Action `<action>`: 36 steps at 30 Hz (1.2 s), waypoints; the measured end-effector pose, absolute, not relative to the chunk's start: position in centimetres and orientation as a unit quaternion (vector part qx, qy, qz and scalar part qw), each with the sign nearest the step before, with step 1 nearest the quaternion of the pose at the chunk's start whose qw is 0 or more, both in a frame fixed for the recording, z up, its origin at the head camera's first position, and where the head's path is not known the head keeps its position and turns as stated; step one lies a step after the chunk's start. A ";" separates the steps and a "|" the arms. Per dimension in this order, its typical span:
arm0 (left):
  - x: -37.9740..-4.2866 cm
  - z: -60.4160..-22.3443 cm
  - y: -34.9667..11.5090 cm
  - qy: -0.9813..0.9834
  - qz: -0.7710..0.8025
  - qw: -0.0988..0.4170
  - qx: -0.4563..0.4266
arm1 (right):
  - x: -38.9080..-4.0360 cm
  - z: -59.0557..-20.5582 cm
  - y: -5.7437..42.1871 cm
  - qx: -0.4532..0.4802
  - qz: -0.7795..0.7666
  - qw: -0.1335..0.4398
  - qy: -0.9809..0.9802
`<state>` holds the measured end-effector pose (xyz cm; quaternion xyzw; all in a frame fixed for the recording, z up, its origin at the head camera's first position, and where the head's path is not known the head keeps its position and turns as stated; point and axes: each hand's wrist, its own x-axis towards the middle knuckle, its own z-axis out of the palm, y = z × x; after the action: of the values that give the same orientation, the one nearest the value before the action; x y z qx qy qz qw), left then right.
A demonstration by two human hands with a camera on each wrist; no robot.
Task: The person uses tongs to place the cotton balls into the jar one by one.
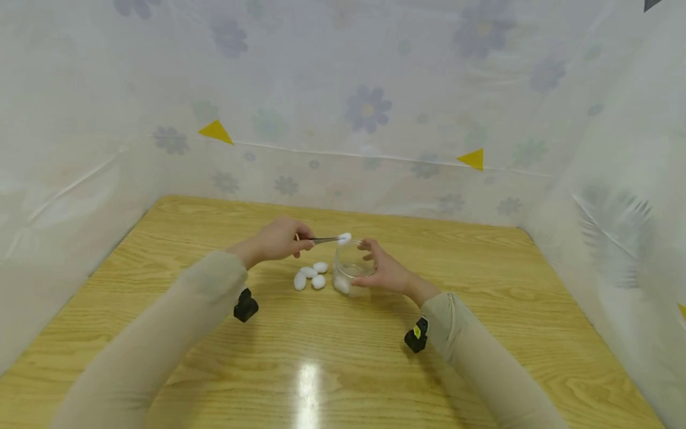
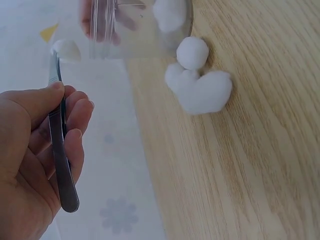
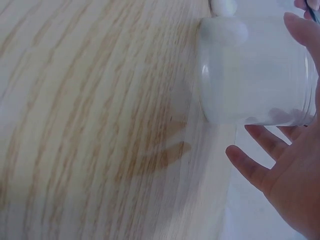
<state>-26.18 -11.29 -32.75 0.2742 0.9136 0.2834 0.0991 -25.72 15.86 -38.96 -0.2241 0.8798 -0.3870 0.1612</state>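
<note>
My left hand holds metal tweezers between thumb and fingers. At the tweezers' tips is a white cotton ball, level with the rim of a clear glass jar and overlapping its left side in the head view. My right hand grips the jar near its mouth, thumb on the near side and fingers on the far side. White cotton lies low inside the upright jar. Just left of the jar, several loose cotton balls sit close together on the table.
The wooden table reaches back to a flower-patterned sheet, with more pale sheeting at both sides. Yellow triangles mark the back sheet. A black wrist camera hangs below the left sleeve, another below the right.
</note>
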 end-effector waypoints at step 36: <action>-26.1 -33.6 -9.1 0.902 0.279 0.121 0.308 | -24.1 -36.4 15.3 -0.217 -0.398 0.182 0.872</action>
<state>-26.07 -9.14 -33.61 0.3078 0.9017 0.2786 0.1208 -24.14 15.26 -36.44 -0.2169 0.8723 -0.3985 0.1823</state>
